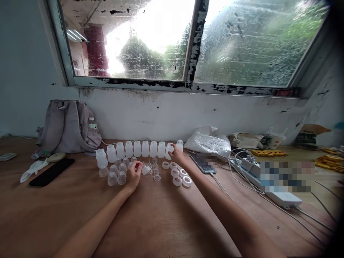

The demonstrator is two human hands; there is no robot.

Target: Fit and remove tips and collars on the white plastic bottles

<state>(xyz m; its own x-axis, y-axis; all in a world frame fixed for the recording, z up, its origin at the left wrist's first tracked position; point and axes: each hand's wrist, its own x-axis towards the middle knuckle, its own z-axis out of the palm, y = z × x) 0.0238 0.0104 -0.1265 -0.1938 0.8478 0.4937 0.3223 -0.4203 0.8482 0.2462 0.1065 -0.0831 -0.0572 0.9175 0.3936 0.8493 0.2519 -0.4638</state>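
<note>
A row of frosted baby bottles (137, 148) stands along the back of the table. My right hand (177, 154) reaches to the right end of this row, its fingers closed on a bottle (168, 151). Beside it, the last bottle (180, 144) is partly covered by that hand. My left hand (134, 173) is lower, in front of the row, with fingertips pinched together; what they hold is hard to make out. Clear domed caps (113, 178) cluster left of it. Transparent bottle nipples (155, 166) lie to its right. White collar rings (177, 181) rest below my right wrist.
A grey backpack (67, 125), a black phone (52, 172) and a white cloth-like piece (34, 169) are at left. On the right lie a silvery bag (208, 141), a plugged-in phone (202, 163), a power strip (282, 197) with trailing cables and yellow trays (268, 153).
</note>
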